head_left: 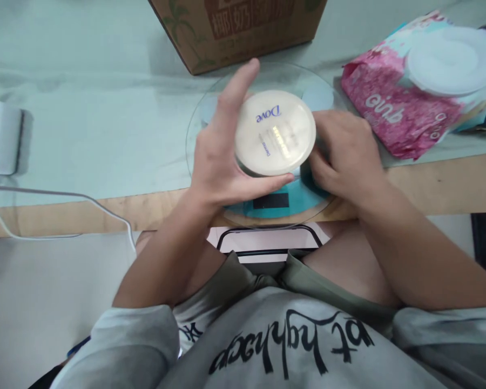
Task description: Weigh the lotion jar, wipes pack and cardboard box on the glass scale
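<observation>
My left hand (216,148) is wrapped around the left side of a round Dove tub (277,135). Its thumb lies along the near edge and its index finger points away past the rim. The cream-coloured lid with blue lettering faces up towards me. Close by the tub's right edge is my right hand (344,151), its fingers curled; what they grip, if anything, is hidden. Beneath both hands is a round glass scale (202,116) with a dark display (271,200) on a teal panel.
Behind the scale stands a brown cardboard box (243,32). A pink and white pack with a white lid (405,92) lies at the right. To the left are a white device (2,138) and a white cable (65,192) running over the table's wooden front edge (441,183).
</observation>
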A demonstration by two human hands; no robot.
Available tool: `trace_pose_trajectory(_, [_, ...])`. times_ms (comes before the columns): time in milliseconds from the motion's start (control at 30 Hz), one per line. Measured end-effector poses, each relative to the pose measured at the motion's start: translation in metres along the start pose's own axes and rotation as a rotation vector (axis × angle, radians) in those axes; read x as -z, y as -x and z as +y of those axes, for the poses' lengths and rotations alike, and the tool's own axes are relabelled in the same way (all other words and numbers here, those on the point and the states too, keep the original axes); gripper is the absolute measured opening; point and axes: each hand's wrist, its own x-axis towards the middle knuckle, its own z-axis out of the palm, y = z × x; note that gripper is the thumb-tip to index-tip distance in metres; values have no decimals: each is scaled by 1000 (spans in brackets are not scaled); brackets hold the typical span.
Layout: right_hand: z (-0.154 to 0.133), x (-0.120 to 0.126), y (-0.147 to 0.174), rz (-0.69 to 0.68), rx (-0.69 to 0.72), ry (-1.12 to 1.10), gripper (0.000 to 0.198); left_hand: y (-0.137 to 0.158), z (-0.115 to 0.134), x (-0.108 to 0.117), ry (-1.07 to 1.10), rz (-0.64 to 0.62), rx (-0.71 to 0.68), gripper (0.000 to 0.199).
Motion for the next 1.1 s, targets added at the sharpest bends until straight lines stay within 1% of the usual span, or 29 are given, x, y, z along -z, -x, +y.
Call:
trace_pose_trajectory(67, [0, -1, 1, -9, 4, 10, 47, 0, -5, 1, 51, -32, 24, 114])
trace_pose_trajectory(100, [1, -2, 1, -6, 11, 15, 46, 0, -12, 4, 98, -52, 33, 116])
trace_pose_trajectory(133, [2, -2, 1, -2, 21, 21, 46, 1, -20, 8, 143, -38, 51, 116])
trace_pose_trajectory(167, [3, -3, 0, 0, 31, 26, 45, 1, -30, 12, 168, 13, 87, 110])
trace_pose_trajectory(233, [3, -4, 0, 5, 37, 29, 44, -1, -45, 18, 149, 196, 184, 84])
trace_pose_trajectory(267, [3, -4, -1, -4, 31, 31, 43, -2, -50, 18, 96, 276, 242, 70])
trace_pose_trajectory(300, [2, -3, -2, -20, 15, 37, 43, -4, -52, 18, 10, 303, 301, 59])
trace_pose_trajectory(333, [1, -2, -2, -43, -6, 48, 43, -5, -52, 17, -97, 261, 359, 53])
trace_pose_trajectory(433, [-2, 2, -4, -119, -66, 96, 42, -11, -45, 11, -411, -26, 513, 41])
trace_pose_trajectory(467, [-2, 3, -5, -134, -70, 105, 42, -12, -43, 10, -458, -69, 531, 40])
trace_pose_trajectory(500, [-2, 3, -5, -133, -66, 107, 42, -12, -43, 10, -447, -47, 518, 41])
trace_pose_trajectory(533, [-1, 2, -4, -119, -55, 104, 42, -12, -43, 10, -384, 18, 476, 43])
trace_pose_trajectory(600, [0, 0, -3, -63, -28, 93, 41, -9, -44, 14, -143, 160, 310, 49])
trace_pose_trajectory(633, [1, -2, -2, -28, -17, 88, 41, -7, -43, 16, -15, 195, 217, 51])
trace_pose_trajectory(667, [2, -3, -1, 1, -7, 84, 40, -6, -40, 18, 97, 189, 129, 54])
trace_pose_trajectory(700, [2, -5, -1, 26, 4, 82, 40, -4, -35, 19, 171, 138, 63, 60])
trace_pose_trajectory(733, [2, -5, 0, 39, 14, 83, 40, -3, -29, 19, 197, 62, 23, 68])
trace_pose_trajectory(800, [2, -6, 0, 55, 23, 87, 40, -2, -16, 15, 144, -70, 9, 81])
trace_pose_trajectory(833, [2, -5, 0, 53, 22, 88, 41, -2, -10, 12, 108, -113, 11, 82])
trace_pose_trajectory(900, [1, -4, 0, 34, 11, 85, 42, -2, -3, 7, 51, -143, 12, 78])
trace_pose_trajectory(1000, [-1, -2, -1, 2, -13, 60, 41, -4, -7, 5, 16, -103, -8, 83])
trace_pose_trajectory(1033, [-1, -2, -1, -4, -20, 46, 40, -5, -13, 8, 3, -64, -10, 85])
trace_pose_trajectory(1100, [-2, -1, -2, -15, -33, 21, 37, -8, -34, 19, -20, 68, -19, 92])
